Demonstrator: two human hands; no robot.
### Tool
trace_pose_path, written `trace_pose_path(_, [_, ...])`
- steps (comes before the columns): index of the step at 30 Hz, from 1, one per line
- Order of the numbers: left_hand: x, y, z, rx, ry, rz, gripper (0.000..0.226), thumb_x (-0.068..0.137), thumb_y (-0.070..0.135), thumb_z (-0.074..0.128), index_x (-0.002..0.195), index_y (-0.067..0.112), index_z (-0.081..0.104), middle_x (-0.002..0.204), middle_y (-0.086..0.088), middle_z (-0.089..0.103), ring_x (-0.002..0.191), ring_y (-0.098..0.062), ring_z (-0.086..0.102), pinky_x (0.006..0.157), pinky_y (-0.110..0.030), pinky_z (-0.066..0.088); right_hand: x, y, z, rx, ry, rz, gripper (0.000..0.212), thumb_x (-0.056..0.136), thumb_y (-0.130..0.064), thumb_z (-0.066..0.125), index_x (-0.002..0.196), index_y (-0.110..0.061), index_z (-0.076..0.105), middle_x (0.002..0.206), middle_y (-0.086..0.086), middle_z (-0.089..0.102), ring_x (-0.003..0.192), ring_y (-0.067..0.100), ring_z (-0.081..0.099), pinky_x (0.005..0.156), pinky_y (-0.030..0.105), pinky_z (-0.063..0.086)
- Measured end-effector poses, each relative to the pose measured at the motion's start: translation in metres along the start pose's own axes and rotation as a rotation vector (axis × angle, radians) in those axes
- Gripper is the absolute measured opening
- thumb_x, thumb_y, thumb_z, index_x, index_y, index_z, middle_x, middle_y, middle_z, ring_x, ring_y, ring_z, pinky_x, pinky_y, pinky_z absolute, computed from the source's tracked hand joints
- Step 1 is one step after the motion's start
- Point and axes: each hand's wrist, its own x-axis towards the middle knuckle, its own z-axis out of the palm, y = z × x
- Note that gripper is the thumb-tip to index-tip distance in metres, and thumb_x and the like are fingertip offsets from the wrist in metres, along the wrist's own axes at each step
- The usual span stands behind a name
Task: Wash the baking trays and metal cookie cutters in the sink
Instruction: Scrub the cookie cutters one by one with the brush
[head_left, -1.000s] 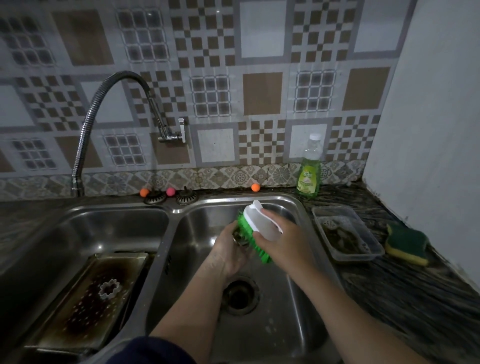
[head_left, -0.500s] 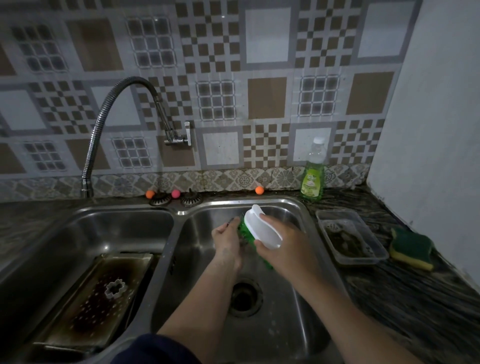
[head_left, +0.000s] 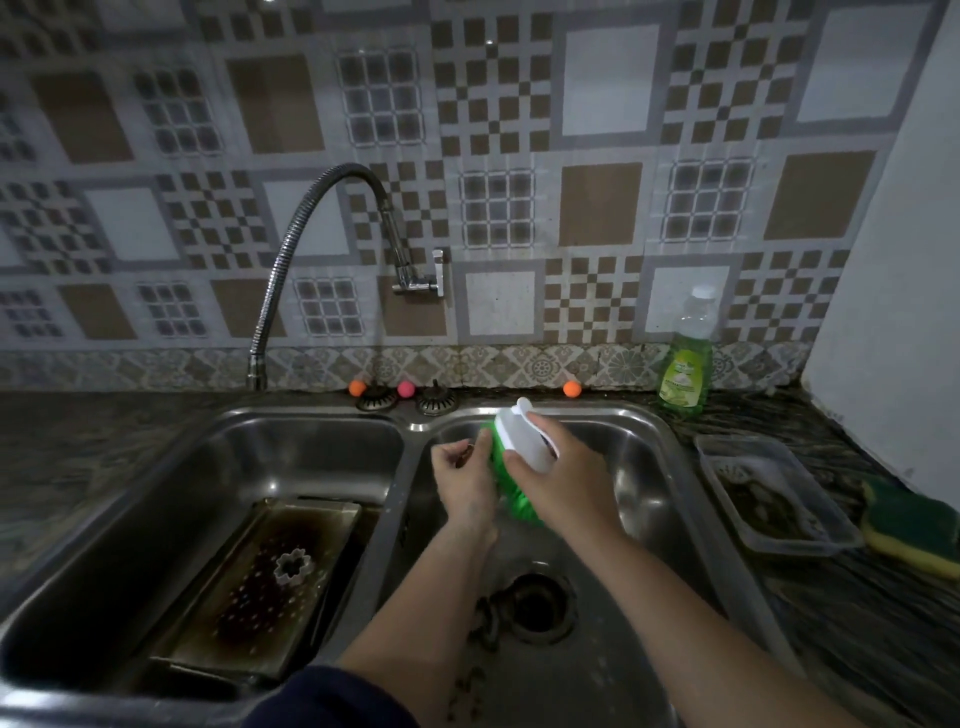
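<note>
Baking tray (head_left: 260, 587) in left basin, cutter (head_left: 294, 568) on it.

i have one head view only, looking forward and down over the double sink (head_left: 415, 427). it sits close, facing the tiled wall (head_left: 498, 156).

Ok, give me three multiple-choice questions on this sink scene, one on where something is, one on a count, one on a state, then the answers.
1. Where is the flower-shaped cookie cutter?
A. On the baking tray in the left basin
B. In the clear container
C. Beside the sponge

2. How many small balls sit behind the sink?
A. One
B. Three
C. Five

3. What is the right hand doing?
A. Resting open
B. Turning the faucet
C. Gripping the scrub brush

Answers: 1 A, it lies on the dark tray; 2 B, two orange and one pink; 3 C, fingers curl round the white handle.
</note>
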Motion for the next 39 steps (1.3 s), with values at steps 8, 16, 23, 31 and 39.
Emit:
trace_pose_path(8, [0.038,0.028,-0.05,-0.032,-0.039,-0.057,0.023,0.09,0.019,0.065,0.08,0.016,0.044,0.078,-0.007,0.053,0.076,-0.022,0.051,0.073,-0.038,0.045,0.004,-0.041,0.062,-0.011,0.038,0.038,0.053,0.086,-0.039,0.062,0.136,-0.033,0.048,0.128,-0.002,0.06,0.117,0.019,0.055,0.091,0.031,0.046])
trace_pose_path(16, [0.082,0.054,-0.113,0.295,-0.137,0.138,0.029,0.077,0.017,0.077,0.091,0.019,0.052,0.079,0.004,0.061,0.073,-0.014,0.059,0.077,-0.038,0.052,0.031,-0.073,0.124,-0.047,0.015,0.103,0.049,0.083,-0.039,0.064,0.13,-0.032,0.053,0.125,0.0,0.063,0.117,0.024,0.057,0.093,0.033,0.047])
trace_pose_path(23, [0.145,0.058,-0.197,1.086,-0.258,0.314,0.064,0.07,0.023,0.082,0.125,0.014,0.05,0.128,-0.003,0.041,0.113,-0.019,0.05,0.097,-0.023,0.038,0.027,-0.075,0.166,-0.099,0.004,0.11,0.053,0.082,-0.034,0.068,0.132,-0.035,0.054,0.126,-0.003,0.063,0.116,0.019,0.057,0.091,0.027,0.044])
trace_pose_path(31, [0.181,0.016,-0.277,1.459,-0.38,0.011,0.084,0.082,0.027,0.072,0.15,0.018,0.025,0.147,-0.006,0.024,0.133,-0.023,0.036,0.109,-0.035,0.036,0.012,-0.06,0.185,-0.135,0.001,0.107,0.054,0.082,-0.029,0.07,0.133,-0.03,0.055,0.129,-0.001,0.061,0.115,0.02,0.057,0.086,0.027,0.043])
trace_pose_path(39, [0.181,0.014,-0.278,1.41,-0.387,0.033,0.091,0.08,0.027,0.074,0.152,0.02,0.017,0.151,-0.005,0.026,0.137,-0.024,0.032,0.11,-0.041,0.036,0.007,-0.049,0.175,-0.133,0.006,0.141,0.055,0.08,-0.023,0.074,0.132,-0.026,0.057,0.127,0.0,0.062,0.111,0.021,0.058,0.082,0.023,0.04])
